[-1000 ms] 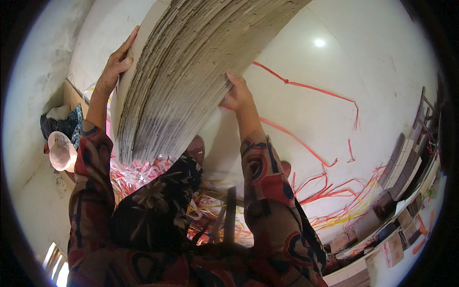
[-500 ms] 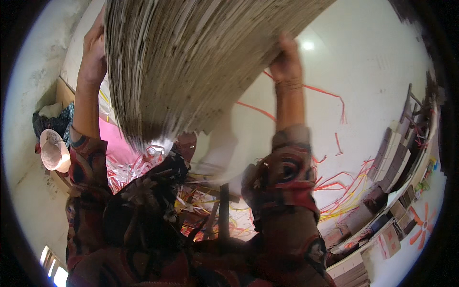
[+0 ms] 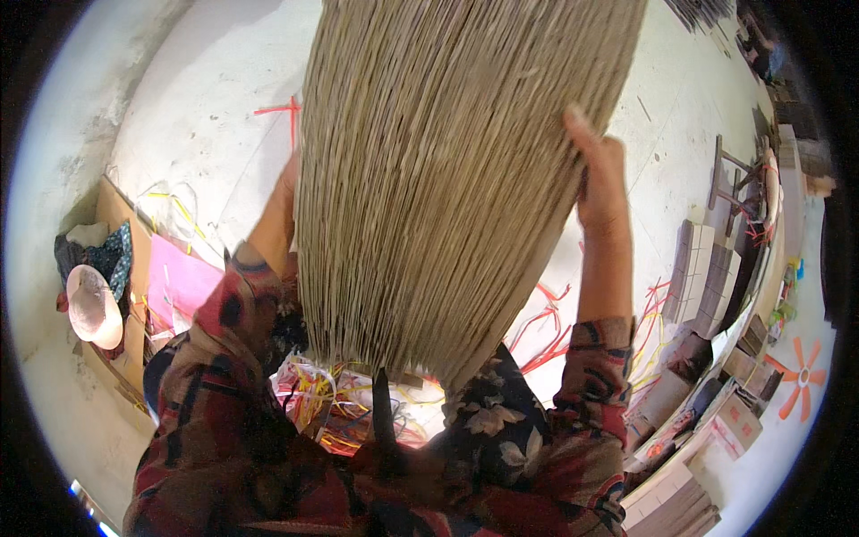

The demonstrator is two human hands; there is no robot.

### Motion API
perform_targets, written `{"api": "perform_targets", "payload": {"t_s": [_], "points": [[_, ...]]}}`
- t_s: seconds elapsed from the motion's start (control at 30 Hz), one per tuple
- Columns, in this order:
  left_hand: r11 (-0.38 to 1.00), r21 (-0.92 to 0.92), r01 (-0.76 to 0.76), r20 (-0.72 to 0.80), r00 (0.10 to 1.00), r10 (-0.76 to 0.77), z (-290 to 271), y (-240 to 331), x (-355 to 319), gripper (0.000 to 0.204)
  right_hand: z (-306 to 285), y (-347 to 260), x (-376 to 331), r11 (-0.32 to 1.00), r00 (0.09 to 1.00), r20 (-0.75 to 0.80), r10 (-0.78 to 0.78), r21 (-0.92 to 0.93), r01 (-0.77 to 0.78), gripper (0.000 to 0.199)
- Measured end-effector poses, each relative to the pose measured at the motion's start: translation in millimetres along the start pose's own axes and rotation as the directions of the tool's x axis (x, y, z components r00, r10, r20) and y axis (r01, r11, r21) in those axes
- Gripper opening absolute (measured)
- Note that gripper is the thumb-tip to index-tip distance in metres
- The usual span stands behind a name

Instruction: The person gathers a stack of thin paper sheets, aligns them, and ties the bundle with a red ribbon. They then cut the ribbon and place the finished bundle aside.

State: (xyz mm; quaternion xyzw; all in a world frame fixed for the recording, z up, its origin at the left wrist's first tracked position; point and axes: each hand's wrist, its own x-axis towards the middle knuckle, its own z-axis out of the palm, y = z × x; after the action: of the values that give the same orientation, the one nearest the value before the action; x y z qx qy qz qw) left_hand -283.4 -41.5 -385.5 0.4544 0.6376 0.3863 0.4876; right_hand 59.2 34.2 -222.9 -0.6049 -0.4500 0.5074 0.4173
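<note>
While the right hand (image 3: 601,179) is gripping one edge of the thick cardboard stack (image 3: 456,170), the left hand (image 3: 288,192) is pressing the opposite side, mostly hidden.

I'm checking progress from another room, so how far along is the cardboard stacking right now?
Done: flattened cardboard piles already sit at lower right. In hand: a thick stack of cardboard sheets is raised, left hand and right hand gripping its sides. Left: it isn't set down; loose plastic straps litter the floor.

Pale concrete floor (image 3: 206,98) w/ coloured straps (image 3: 546,322), cardboard stacks (image 3: 702,277) at right.
</note>
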Motion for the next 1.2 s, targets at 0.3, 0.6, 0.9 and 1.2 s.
{"api": "perform_targets", "payload": {"t_s": [0.3, 0.6, 0.9, 1.2], "points": [[0.705, -0.515, 0.488, 0.402, 0.864, -0.304, 28, -75, -11, 0.068, 8, 221, 6, 0.875, 0.882, 0.19, 0.431, 0.15, -0.46, 0.074], [0.991, -0.125, 0.056, 0.242, 0.97, -0.025, 53, -35, 6, 0.098, 28, 226, 7, 0.901, 0.955, 0.124, 0.269, 0.319, -0.295, 0.063], [0.9, -0.333, 0.281, 0.218, 0.952, -0.216, 39, -49, 11, 0.104, 20, 222, -1, 0.589, 0.892, 0.304, 0.335, 0.672, -0.45, 0.066], [0.905, -0.304, 0.298, 0.328, 0.925, -0.194, 49, -17, 15, 0.092, 25, 208, 7, 0.523, 0.868, 0.302, 0.394, 0.702, -0.483, 0.069]]}}
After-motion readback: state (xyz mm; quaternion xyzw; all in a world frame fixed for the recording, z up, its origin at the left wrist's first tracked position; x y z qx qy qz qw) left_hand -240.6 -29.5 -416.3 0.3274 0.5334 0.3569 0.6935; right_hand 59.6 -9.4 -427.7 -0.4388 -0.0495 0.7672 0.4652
